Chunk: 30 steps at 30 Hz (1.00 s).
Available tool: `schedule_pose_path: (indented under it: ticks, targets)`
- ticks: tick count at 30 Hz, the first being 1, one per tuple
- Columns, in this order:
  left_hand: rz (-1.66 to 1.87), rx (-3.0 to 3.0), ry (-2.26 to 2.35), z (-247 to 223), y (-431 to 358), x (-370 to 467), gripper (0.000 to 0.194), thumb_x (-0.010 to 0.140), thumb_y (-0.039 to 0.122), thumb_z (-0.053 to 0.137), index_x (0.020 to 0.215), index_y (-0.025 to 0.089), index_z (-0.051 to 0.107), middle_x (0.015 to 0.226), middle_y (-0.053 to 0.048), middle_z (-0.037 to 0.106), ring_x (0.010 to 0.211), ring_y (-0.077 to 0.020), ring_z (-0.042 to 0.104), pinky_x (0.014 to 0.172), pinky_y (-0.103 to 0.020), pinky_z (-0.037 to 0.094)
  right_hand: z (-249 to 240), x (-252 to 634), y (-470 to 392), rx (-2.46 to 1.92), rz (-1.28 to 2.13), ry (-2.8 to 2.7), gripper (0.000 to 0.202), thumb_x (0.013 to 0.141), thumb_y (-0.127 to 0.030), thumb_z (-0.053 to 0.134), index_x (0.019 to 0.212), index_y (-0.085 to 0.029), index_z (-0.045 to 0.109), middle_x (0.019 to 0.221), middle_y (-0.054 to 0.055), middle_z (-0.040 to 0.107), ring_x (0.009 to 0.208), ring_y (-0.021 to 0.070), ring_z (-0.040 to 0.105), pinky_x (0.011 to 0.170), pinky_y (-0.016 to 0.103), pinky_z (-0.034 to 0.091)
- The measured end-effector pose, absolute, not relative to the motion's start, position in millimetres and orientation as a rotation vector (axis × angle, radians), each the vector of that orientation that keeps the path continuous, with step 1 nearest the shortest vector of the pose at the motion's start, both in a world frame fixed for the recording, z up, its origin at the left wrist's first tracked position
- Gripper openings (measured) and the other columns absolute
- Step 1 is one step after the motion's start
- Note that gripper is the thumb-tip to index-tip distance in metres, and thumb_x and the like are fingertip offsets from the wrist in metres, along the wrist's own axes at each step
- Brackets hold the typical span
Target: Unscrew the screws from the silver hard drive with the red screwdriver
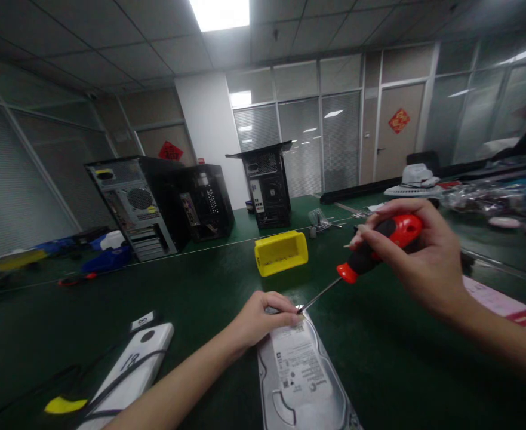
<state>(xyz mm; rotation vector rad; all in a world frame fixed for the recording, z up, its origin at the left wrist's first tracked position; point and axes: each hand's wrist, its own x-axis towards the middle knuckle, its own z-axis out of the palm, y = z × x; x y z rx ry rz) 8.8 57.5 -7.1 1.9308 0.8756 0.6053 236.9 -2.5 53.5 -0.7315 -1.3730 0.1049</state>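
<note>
A silver hard drive [305,364] with a white label lies on the green table in front of me. My left hand [263,319] is closed at its far end, thumb and fingers pinching near the screwdriver's tip; whether a small screw sits there is hidden. My right hand [417,257] grips a red and black screwdriver [356,263] by its handle, the shaft slanting down to the left. The tip meets the far edge of the drive beside my left fingertips. Just beyond stands a yellow bin [283,254] with small pieces inside.
Computer cases [267,185] stand along the back and left. A white power strip [131,370] with a dark cable lies at left. Plastic-bagged items [482,197] crowd the right side, and a pink sheet [504,304] lies near my right forearm.
</note>
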Motion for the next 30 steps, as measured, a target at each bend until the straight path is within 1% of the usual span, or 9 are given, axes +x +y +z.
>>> schedule_pose_path:
  ticks: [9, 13, 15, 18, 21, 22, 25, 28, 30]
  targets:
    - [0.594, 1.960, 0.878, -3.8, 56.4, 7.5, 0.008, 0.069, 0.023, 0.071, 0.075, 0.017, 0.074, 0.088, -0.003, 0.063, 0.085, -0.0164, 0.057, 0.076, -0.025, 0.042, 53.2, 237.9, -6.3, -0.765, 0.093, -1.381, 0.027, 0.073, -0.021, 0.067, 0.094, -0.021, 0.050, 0.081, -0.001, 0.057, 0.066, 0.0146, 0.064, 0.066, 0.029, 0.057]
    - [0.607, 1.995, 0.898, -5.0, 56.0, 7.4, 0.010, 0.070, 0.025, 0.071, 0.076, 0.017, 0.074, 0.089, -0.004, 0.062, 0.086, -0.0173, 0.057, 0.077, -0.026, 0.042, 50.8, 236.1, -6.2, -0.763, 0.166, -1.406, 0.034, 0.073, -0.022, 0.067, 0.101, -0.024, 0.047, 0.082, -0.001, 0.055, 0.067, 0.0143, 0.063, 0.068, 0.031, 0.057]
    - [0.620, 2.038, 0.937, -6.5, 56.5, 6.4, 0.012, 0.069, 0.028, 0.072, 0.077, 0.019, 0.075, 0.090, -0.004, 0.060, 0.087, -0.0179, 0.057, 0.077, -0.027, 0.042, 49.5, 237.3, -5.1, -0.753, 0.317, -1.412, 0.035, 0.076, -0.026, 0.064, 0.104, -0.027, 0.044, 0.088, -0.001, 0.053, 0.075, 0.0149, 0.061, 0.073, 0.033, 0.057]
    - [0.644, 2.105, 1.006, -8.0, 58.5, 4.3, 0.014, 0.069, 0.031, 0.072, 0.078, 0.021, 0.075, 0.091, -0.003, 0.057, 0.087, -0.0184, 0.055, 0.077, -0.028, 0.041, 51.8, 243.4, -4.4, -0.763, 0.581, -1.446, 0.034, 0.079, -0.031, 0.059, 0.108, -0.033, 0.041, 0.103, -0.001, 0.049, 0.095, 0.0180, 0.056, 0.084, 0.037, 0.053]
    - [0.666, 2.106, 1.041, -7.2, 60.6, 3.6, 0.014, 0.069, 0.031, 0.072, 0.078, 0.021, 0.075, 0.092, -0.003, 0.056, 0.089, -0.0186, 0.054, 0.078, -0.028, 0.041, 61.0, 249.8, -5.1, -0.939, 0.623, -1.527, 0.041, 0.077, -0.034, 0.062, 0.111, -0.036, 0.038, 0.110, -0.001, 0.050, 0.101, 0.0198, 0.057, 0.091, 0.038, 0.048]
    - [0.667, 2.100, 1.039, -6.6, 61.0, 3.7, 0.014, 0.069, 0.031, 0.072, 0.078, 0.021, 0.075, 0.093, -0.003, 0.056, 0.090, -0.0187, 0.054, 0.079, -0.028, 0.041, 64.6, 250.9, -5.3, -0.980, 0.640, -1.560, 0.043, 0.077, -0.035, 0.062, 0.112, -0.035, 0.037, 0.110, 0.000, 0.051, 0.100, 0.0198, 0.058, 0.090, 0.036, 0.049]
    - [0.640, 2.087, 1.017, -5.4, 60.6, 4.5, 0.019, 0.068, 0.035, 0.072, 0.081, 0.021, 0.074, 0.097, -0.003, 0.057, 0.094, -0.0201, 0.054, 0.082, -0.029, 0.041, 72.7, 249.8, -4.8, -0.985, 0.625, -1.574, 0.042, 0.077, -0.038, 0.062, 0.111, -0.032, 0.038, 0.109, 0.002, 0.054, 0.096, 0.0194, 0.061, 0.077, 0.028, 0.055]
    - [0.582, 2.095, 1.068, -4.9, 58.6, 3.8, 0.037, 0.063, 0.043, 0.075, 0.094, 0.024, 0.072, 0.107, -0.003, 0.057, 0.103, -0.0234, 0.051, 0.089, -0.032, 0.038, 76.8, 246.0, -3.5, -1.007, 0.578, -1.476, 0.044, 0.077, -0.039, 0.062, 0.113, -0.032, 0.038, 0.104, 0.002, 0.056, 0.089, 0.0160, 0.062, 0.064, 0.018, 0.055]
    - [0.537, 2.109, 1.142, -4.1, 57.1, 2.4, 0.048, 0.058, 0.047, 0.077, 0.100, 0.027, 0.069, 0.114, -0.003, 0.055, 0.108, -0.0259, 0.049, 0.096, -0.037, 0.032, 79.7, 244.5, -3.0, -1.038, 0.561, -1.426, 0.048, 0.075, -0.040, 0.064, 0.114, -0.031, 0.038, 0.100, 0.002, 0.057, 0.084, 0.0148, 0.062, 0.059, 0.017, 0.054]
